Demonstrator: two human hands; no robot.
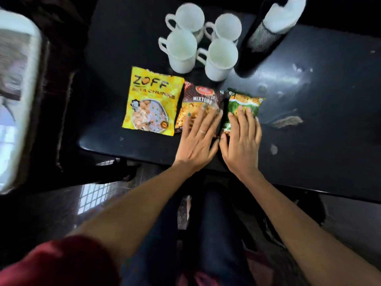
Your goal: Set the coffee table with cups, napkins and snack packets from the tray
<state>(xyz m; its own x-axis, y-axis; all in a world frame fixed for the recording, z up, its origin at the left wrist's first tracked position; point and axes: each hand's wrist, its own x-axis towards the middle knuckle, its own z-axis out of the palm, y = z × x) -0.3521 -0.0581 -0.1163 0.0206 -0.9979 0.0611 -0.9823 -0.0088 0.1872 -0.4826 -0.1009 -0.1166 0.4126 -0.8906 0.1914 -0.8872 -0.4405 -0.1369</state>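
Three snack packets lie side by side on the black coffee table (pixel 319 129): a large yellow packet (pixel 153 93) at the left, a brown mixture packet (pixel 201 100) in the middle and a small green packet (pixel 244 103) at the right. My left hand (pixel 199 139) rests flat on the brown packet, fingers straight. My right hand (pixel 241 141) lies flat on the green packet, its thumb at the packet's near corner. Several white cups (pixel 181 49) stand grouped behind the packets. White napkins (pixel 283 14) stick out of a black mesh holder (pixel 259 41) at the back right.
A white tray (pixel 14 100), blurred, sits at the far left beyond the table's edge. Scuffed pale patches mark the table's right half. My legs in dark trousers are below the near table edge.
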